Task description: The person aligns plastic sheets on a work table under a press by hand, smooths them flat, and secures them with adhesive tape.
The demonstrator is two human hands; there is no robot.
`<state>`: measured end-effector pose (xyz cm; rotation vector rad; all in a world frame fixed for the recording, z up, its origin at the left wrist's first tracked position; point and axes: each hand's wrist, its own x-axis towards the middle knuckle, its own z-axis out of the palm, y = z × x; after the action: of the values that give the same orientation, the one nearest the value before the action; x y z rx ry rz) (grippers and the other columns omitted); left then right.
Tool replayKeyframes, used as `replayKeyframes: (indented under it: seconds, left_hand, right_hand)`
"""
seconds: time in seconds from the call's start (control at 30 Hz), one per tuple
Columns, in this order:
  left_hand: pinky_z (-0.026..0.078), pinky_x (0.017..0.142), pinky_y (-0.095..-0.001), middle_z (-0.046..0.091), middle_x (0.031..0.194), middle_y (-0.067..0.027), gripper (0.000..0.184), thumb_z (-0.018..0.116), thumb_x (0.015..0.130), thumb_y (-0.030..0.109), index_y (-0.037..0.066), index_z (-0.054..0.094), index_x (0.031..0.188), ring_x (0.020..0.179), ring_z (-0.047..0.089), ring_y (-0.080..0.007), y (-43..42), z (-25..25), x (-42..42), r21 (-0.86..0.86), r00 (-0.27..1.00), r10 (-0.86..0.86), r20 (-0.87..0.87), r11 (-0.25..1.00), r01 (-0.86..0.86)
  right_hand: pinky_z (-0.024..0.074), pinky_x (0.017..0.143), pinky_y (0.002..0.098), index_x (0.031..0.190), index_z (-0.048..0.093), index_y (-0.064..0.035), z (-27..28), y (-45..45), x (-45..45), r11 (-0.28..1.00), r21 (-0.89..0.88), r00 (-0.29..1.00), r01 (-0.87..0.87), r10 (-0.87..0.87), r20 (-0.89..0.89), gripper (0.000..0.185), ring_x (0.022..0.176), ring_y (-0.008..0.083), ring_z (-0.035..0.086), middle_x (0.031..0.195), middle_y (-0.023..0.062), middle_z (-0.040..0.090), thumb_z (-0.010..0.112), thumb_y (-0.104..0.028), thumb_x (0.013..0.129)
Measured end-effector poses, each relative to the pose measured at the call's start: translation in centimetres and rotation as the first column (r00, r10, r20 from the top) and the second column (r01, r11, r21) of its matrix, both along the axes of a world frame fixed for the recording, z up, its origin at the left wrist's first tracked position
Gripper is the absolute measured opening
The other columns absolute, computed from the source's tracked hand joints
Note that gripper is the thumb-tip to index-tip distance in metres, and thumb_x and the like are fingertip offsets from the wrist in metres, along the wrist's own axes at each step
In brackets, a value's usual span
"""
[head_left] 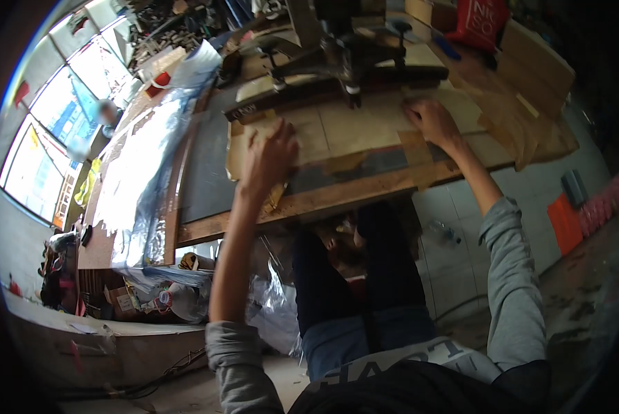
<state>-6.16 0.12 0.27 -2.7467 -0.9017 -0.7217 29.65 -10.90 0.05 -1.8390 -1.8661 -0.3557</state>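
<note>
My left hand [271, 157] is over the left end of a pale board [337, 131], blurred by motion, so what its fingers do is unclear. My right hand [434, 123] is at the board's right part, with the fingers curled in and the fingertips near a dark bar. Whatever they may pinch is too small to make out. Just beyond both hands, the long dark bar [371, 77] of a press-like machine [344, 52] spans the board. Strips of brown tape [414, 155] lie along the board's near side.
The wooden table edge [309, 204] runs in front of my legs. Shiny plastic sheeting [140, 159] covers a side table at left. Brown paper or film [520, 138] hangs over the right corner, near a red bag [478, 24]. A plastic bottle [445, 232] lies on the floor.
</note>
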Motion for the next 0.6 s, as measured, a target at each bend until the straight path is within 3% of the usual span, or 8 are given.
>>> replayKeyframes:
  seconds: [0.1,0.13,0.17,0.2,0.27,0.33,0.37,0.6]
  left_hand:
    - [0.040,0.103,-0.0490,0.057,0.132,-0.0123,0.038,0.063,0.089,0.024,0.008,0.060,0.124,0.116,0.058,-0.0266,-7.2,0.6,1.1,-0.082,0.986,0.043,0.163,0.996,-0.030]
    - [0.040,0.103,-0.0480,0.056,0.134,-0.0117,0.041,0.065,0.088,0.025,0.008,0.059,0.125,0.118,0.057,-0.0281,-8.6,-1.4,1.0,0.115,0.998,-0.058,0.039,0.992,0.054]
    - [0.038,0.105,-0.0471,0.054,0.136,-0.0106,0.044,0.065,0.087,0.026,0.009,0.058,0.127,0.122,0.055,-0.0262,-11.0,-1.5,1.2,-0.102,0.973,-0.018,0.229,0.994,0.043]
    - [0.034,0.108,-0.0466,0.054,0.137,-0.0105,0.047,0.064,0.088,0.028,0.010,0.056,0.130,0.127,0.051,-0.0229,-12.5,-2.4,1.7,-0.056,0.965,-0.001,0.263,0.998,0.016]
    - [0.027,0.112,-0.0452,0.051,0.140,-0.0106,0.052,0.064,0.087,0.032,0.013,0.054,0.134,0.132,0.046,-0.0211,-13.8,-3.6,2.1,0.009,0.962,0.045,0.270,0.999,-0.049]
    - [0.024,0.113,-0.0438,0.051,0.139,-0.0090,0.052,0.064,0.086,0.034,0.015,0.055,0.134,0.131,0.046,-0.0205,-14.4,-4.3,2.1,0.034,0.952,0.071,0.296,0.996,-0.085]
    - [0.023,0.113,-0.0434,0.051,0.139,-0.0078,0.050,0.063,0.086,0.034,0.015,0.056,0.133,0.130,0.046,-0.0202,-14.1,-4.9,2.3,0.057,0.944,0.077,0.321,0.993,-0.101]
    - [0.014,0.115,-0.0456,0.056,0.129,-0.0004,0.037,0.058,0.087,0.035,0.021,0.065,0.120,0.122,0.050,-0.0185,-13.1,-10.3,3.1,0.311,0.860,0.122,0.495,0.899,-0.307]
  right_hand:
    - [0.0491,0.072,0.0436,0.084,0.069,-0.0016,0.1,-0.4,-0.7,0.949,0.302,0.991,-0.092,0.057,0.124,0.013,0.082,0.0359,0.062,0.077,0.0139,0.064,0.065,-0.013,0.084]
    - [0.0487,0.074,0.0431,0.083,0.070,-0.0020,-0.1,-0.9,-1.1,0.953,0.293,0.989,-0.074,0.032,0.146,0.012,0.082,0.0347,0.062,0.078,0.0129,0.064,0.065,-0.014,0.084]
    - [0.0484,0.076,0.0427,0.083,0.070,-0.0025,0.1,-1.3,-1.3,0.956,0.287,0.985,-0.054,0.004,0.172,0.012,0.083,0.0335,0.061,0.079,0.0120,0.064,0.066,-0.014,0.084]
    - [0.0480,0.077,0.0422,0.082,0.070,-0.0029,0.3,-1.8,-2.0,0.959,0.282,0.980,-0.033,-0.024,0.199,0.012,0.083,0.0323,0.061,0.079,0.0110,0.063,0.067,-0.014,0.083]
    - [0.0464,0.083,0.0414,0.085,0.070,-0.0033,0.4,-4.8,-5.2,0.981,0.171,0.993,0.093,-0.104,0.053,0.012,0.085,0.0276,0.063,0.086,0.0104,0.066,0.066,-0.015,0.086]
    - [0.0441,0.090,0.0398,0.087,0.071,-0.0042,-1.1,-7.8,-9.5,0.954,0.288,0.976,0.084,-0.021,-0.216,0.013,0.091,0.0242,0.064,0.095,0.0088,0.069,0.066,-0.017,0.088]
    - [0.0417,0.095,0.0395,0.094,0.070,-0.0054,-2.3,-9.0,-11.0,0.927,0.365,0.991,0.082,-0.037,-0.129,0.012,0.100,0.0222,0.064,0.103,0.0069,0.070,0.065,-0.015,0.089]
    - [0.0283,0.106,0.0438,0.112,0.064,-0.0102,-9.1,-7.4,-12.7,0.714,0.685,0.976,0.147,-0.217,0.017,0.046,0.111,0.0208,0.058,0.116,0.0037,0.065,0.028,-0.037,0.103]
